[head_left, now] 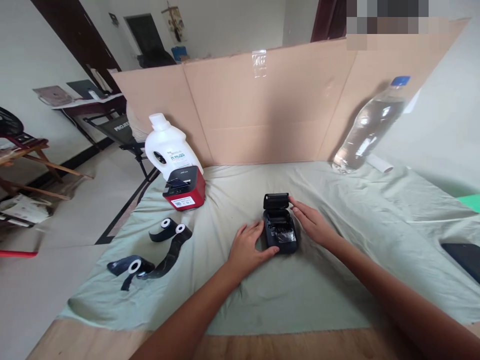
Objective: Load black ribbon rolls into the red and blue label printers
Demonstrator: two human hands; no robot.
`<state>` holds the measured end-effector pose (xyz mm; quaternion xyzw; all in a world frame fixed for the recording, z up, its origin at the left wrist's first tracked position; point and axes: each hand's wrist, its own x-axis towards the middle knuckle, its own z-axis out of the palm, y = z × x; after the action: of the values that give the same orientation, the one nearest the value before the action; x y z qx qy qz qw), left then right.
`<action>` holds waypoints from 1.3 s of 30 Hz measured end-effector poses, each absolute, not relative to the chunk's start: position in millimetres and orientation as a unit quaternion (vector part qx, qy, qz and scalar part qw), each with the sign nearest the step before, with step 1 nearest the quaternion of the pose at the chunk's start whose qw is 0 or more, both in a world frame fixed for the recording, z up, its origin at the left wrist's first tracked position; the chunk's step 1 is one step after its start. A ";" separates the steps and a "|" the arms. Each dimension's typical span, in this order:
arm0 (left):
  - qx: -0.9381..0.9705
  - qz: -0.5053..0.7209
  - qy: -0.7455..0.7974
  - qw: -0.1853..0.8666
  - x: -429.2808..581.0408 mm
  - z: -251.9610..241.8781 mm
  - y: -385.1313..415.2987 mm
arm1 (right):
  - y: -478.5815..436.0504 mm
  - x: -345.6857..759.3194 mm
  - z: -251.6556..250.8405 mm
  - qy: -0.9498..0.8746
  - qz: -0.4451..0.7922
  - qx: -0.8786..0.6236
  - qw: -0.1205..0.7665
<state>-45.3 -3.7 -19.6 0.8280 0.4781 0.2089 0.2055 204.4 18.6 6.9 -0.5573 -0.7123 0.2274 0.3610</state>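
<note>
A small black printer sits on the pale green cloth with its lid flipped up at the back. My left hand rests on the cloth against the printer's left side, fingers apart, thumb touching its front corner. My right hand lies flat along the printer's right side, fingers stretched toward the lid's hinge. Neither hand lifts the printer.
A red and black printer stands at the back left, a white jug behind it. Several black ribbon rolls lie to the left. A clear water bottle leans on the cardboard screen. A dark object lies at the right edge.
</note>
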 end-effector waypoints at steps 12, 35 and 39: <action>0.826 0.219 0.473 0.214 -45.9 -17.9 -2.8 | 37.7 181.6 34.4 -0.774 0.100 -0.602 0.172; 0.826 0.232 0.462 0.226 -49.0 -14.9 -3.5 | 38.6 145.5 74.1 -0.753 0.073 -0.649 -0.074; 0.826 0.234 0.460 0.227 -48.9 -16.2 -2.9 | 38.2 152.5 64.2 -0.727 0.073 -0.677 -0.088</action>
<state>-48.9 -2.9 -16.2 0.8259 0.4597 0.2343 0.2273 152.5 38.2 64.2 -0.6772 -0.7268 0.0733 -0.0879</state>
